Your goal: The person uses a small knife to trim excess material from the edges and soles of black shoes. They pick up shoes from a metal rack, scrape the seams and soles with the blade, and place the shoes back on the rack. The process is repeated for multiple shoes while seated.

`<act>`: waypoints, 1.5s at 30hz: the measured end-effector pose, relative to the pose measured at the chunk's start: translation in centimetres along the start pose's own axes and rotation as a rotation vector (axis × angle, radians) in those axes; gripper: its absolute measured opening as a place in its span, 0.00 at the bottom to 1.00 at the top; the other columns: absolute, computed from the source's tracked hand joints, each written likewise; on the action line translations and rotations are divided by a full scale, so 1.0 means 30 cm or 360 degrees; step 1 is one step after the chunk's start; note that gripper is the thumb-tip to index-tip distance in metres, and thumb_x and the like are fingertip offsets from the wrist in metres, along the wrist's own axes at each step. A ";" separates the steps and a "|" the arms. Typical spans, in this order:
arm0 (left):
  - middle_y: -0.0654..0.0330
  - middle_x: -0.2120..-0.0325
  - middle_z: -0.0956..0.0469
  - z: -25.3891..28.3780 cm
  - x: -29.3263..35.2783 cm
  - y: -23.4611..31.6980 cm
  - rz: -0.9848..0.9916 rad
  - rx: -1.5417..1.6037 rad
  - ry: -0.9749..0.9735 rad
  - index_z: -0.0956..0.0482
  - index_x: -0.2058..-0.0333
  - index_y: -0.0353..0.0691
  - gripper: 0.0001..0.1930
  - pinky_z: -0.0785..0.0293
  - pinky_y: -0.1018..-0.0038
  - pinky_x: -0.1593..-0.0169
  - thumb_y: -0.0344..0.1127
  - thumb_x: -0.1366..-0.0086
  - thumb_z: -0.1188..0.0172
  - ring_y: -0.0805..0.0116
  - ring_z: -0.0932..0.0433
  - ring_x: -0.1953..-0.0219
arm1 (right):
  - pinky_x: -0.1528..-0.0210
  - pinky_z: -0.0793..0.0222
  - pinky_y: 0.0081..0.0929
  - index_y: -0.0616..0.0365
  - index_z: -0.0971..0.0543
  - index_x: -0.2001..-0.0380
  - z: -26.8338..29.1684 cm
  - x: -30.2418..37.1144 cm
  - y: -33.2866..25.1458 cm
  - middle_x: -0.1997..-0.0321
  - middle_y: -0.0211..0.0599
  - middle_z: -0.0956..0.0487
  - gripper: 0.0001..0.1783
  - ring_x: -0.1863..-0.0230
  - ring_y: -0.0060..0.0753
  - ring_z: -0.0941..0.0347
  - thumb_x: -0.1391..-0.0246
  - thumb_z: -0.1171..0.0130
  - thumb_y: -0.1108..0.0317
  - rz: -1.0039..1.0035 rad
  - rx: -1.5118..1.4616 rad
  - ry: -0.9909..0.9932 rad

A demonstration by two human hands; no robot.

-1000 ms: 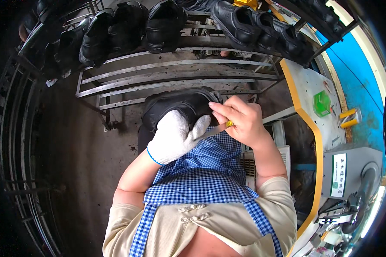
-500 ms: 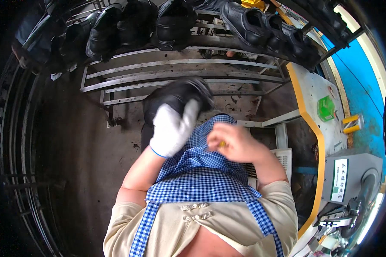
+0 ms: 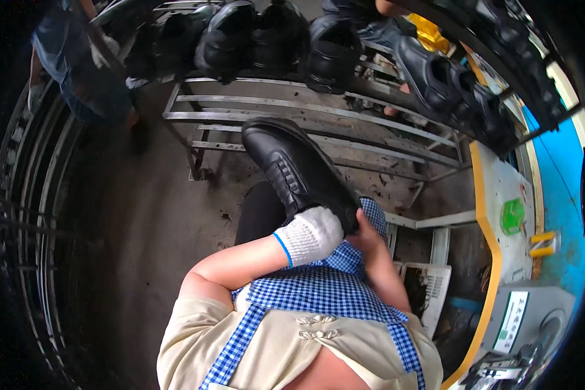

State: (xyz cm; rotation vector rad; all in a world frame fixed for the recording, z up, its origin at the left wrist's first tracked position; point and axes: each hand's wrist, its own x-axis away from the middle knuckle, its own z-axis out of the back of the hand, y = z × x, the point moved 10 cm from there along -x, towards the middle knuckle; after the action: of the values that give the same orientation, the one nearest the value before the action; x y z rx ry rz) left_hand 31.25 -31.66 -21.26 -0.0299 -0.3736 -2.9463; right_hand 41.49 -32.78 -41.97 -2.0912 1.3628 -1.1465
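Note:
A black lace-up style leather shoe [image 3: 291, 159] is held over my lap, its toe pointing away and to the left. My left hand [image 3: 315, 234], in a white knitted glove with a blue cuff edge, reaches into the shoe's opening; its fingers are hidden inside. My right hand [image 3: 365, 235] is bare and closed against the heel end of the shoe. Most of its fingers are covered by the heel, and whatever they may hold is out of sight. Below lies my blue checked apron [image 3: 312, 286].
Several black shoes [image 3: 273, 39] line a metal rack [image 3: 253, 107] ahead. A yellow-edged bench [image 3: 494, 175] at right carries a green container [image 3: 512, 216] and a grey machine [image 3: 533, 318]. Beside me stands a white basket [image 3: 440, 292]. Another person's jeans [image 3: 84, 78] show at upper left.
The shoe was blurred and its toe side hard to see; now its upper faces me. My right hand, earlier apart with something small and yellow in its fingers, has come to the heel.

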 end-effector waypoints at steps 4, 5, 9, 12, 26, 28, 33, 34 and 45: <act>0.49 0.61 0.18 0.319 0.156 0.028 -0.0085 0.0637 0.0725 0.19 0.56 0.34 0.17 0.22 0.63 0.56 0.38 0.42 0.36 0.53 0.18 0.60 | 0.32 0.37 0.48 0.53 0.40 0.31 -0.410 0.150 -0.180 0.33 0.43 0.32 0.43 0.33 0.41 0.34 0.40 0.46 0.38 0.0287 -0.0051 -0.0174; 0.48 0.63 0.19 0.405 0.226 -0.006 -0.0222 0.0875 0.1068 0.19 0.57 0.34 0.17 0.22 0.63 0.56 0.37 0.43 0.34 0.51 0.18 0.60 | 0.32 0.36 0.45 0.54 0.38 0.33 -0.488 0.161 -0.188 0.35 0.44 0.30 0.39 0.34 0.40 0.32 0.38 0.46 0.41 0.0293 -0.0262 -0.0487; 0.42 0.42 0.30 0.418 0.485 -0.297 0.0860 0.0778 0.2120 0.38 0.36 0.34 0.39 0.31 0.64 0.39 0.33 0.44 0.31 0.52 0.29 0.40 | 0.44 0.35 0.36 0.56 0.35 0.35 -0.339 0.049 -0.057 0.39 0.43 0.27 0.35 0.45 0.34 0.32 0.37 0.47 0.44 0.0097 -0.0809 -0.0864; 0.49 0.39 0.33 0.257 0.420 -0.435 0.0718 0.2320 0.2320 0.45 0.33 0.34 0.43 0.37 0.65 0.34 0.33 0.43 0.30 0.59 0.33 0.38 | 0.54 0.37 0.31 0.57 0.32 0.37 -0.190 0.038 -0.005 0.43 0.41 0.25 0.32 0.56 0.28 0.33 0.35 0.48 0.47 0.0140 -0.0560 -0.0405; 0.55 0.48 0.25 0.337 0.334 -0.378 0.0547 0.2191 0.1946 0.31 0.41 0.34 0.35 0.31 0.69 0.39 0.28 0.47 0.28 0.65 0.26 0.45 | 0.74 0.39 0.17 0.59 0.26 0.44 -0.114 0.076 -0.227 0.52 0.37 0.20 0.21 0.77 0.14 0.37 0.32 0.51 0.58 0.0582 0.0905 0.0108; 0.55 0.48 0.25 0.354 0.325 -0.380 0.0508 0.2225 0.1963 0.31 0.41 0.33 0.35 0.31 0.69 0.39 0.30 0.48 0.28 0.65 0.26 0.45 | 0.67 0.32 0.18 0.57 0.26 0.43 -0.096 0.088 -0.201 0.51 0.37 0.20 0.20 0.71 0.18 0.30 0.32 0.50 0.58 0.0531 0.0747 0.0113; 0.54 0.50 0.24 0.368 0.255 -0.321 0.0483 0.2039 0.1542 0.28 0.44 0.31 0.36 0.30 0.68 0.39 0.34 0.51 0.25 0.63 0.25 0.46 | 0.68 0.30 0.20 0.59 0.26 0.43 -0.431 0.360 -0.602 0.59 0.34 0.19 0.20 0.69 0.23 0.28 0.38 0.43 0.76 0.1923 0.1463 0.0349; 0.53 0.50 0.23 0.362 0.243 -0.307 0.0514 0.2024 0.1442 0.27 0.44 0.31 0.37 0.31 0.67 0.39 0.36 0.53 0.23 0.62 0.25 0.46 | 0.68 0.30 0.20 0.58 0.24 0.44 -0.534 0.408 -0.666 0.60 0.34 0.20 0.21 0.69 0.24 0.27 0.41 0.42 0.79 0.2041 0.1644 0.0286; 0.52 0.53 0.21 0.335 0.244 -0.235 0.0458 0.1843 0.1298 0.26 0.46 0.28 0.34 0.27 0.69 0.44 0.35 0.51 0.24 0.64 0.22 0.50 | 0.79 0.31 0.31 0.37 0.17 0.49 -0.775 0.474 -0.746 0.74 0.32 0.27 0.27 0.81 0.30 0.29 0.53 0.33 0.75 0.1770 0.2541 0.0188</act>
State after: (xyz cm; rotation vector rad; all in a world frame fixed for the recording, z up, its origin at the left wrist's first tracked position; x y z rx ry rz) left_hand 22.81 -23.64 -12.95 1.0646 -1.5937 -1.8202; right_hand 38.22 -32.88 -6.86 -0.0776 0.7723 -1.0882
